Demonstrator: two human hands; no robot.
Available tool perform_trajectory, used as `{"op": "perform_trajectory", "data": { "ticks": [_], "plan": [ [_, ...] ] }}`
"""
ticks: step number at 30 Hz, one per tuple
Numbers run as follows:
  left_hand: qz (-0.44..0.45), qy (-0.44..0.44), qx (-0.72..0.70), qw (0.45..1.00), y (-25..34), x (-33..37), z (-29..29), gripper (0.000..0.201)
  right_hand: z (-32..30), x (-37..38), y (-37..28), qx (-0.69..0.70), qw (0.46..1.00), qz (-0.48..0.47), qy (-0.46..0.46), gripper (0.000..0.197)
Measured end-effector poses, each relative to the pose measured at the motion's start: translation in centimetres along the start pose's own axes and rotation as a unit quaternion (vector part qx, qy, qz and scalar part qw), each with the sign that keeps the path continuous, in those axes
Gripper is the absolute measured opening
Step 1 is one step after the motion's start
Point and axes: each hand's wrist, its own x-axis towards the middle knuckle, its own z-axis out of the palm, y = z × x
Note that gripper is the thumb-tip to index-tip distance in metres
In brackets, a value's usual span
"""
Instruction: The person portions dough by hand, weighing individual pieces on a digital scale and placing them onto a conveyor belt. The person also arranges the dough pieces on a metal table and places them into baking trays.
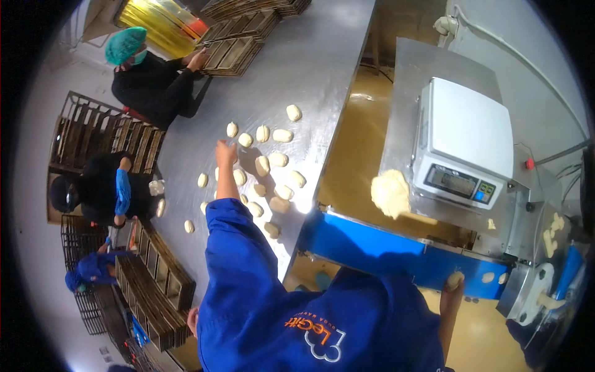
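Observation:
My left hand (227, 152) is stretched out over the steel table, fingers loosely bent and apart, with no dough visible in it. Around it lie several oval pieces of pale dough; one dough piece (232, 129) is just beyond the fingertips and another (262, 165) sits to the right. At the lower right, my right hand (451, 294) grips a small dough piece (457, 277) beside the blue conveyor belt (365, 245). Further dough pieces (488, 277) rest on the belt, right of that hand.
A white digital scale (468, 124) stands on a steel surface at the right, with a larger dough lump (390, 193) at its left. Co-workers stand along the table's left side, one person (152, 80) handling baking tins (232, 56). Stacked tins (152, 291) are at the lower left.

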Motion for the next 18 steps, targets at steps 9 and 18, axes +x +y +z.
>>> {"op": "perform_trajectory", "data": {
  "ticks": [9,18],
  "plan": [
    [0.135,0.035,-0.03,0.99,-3.6,10.8,5.8,0.073,7.5,-3.8,4.5,-0.071,0.997,-0.013,0.033,0.025],
    [-0.058,-0.263,-0.648,0.713,1.6,11.4,0.3,0.022,9.5,-2.5,6.8,-0.023,0.998,0.042,0.036,0.02]
  ]
}}
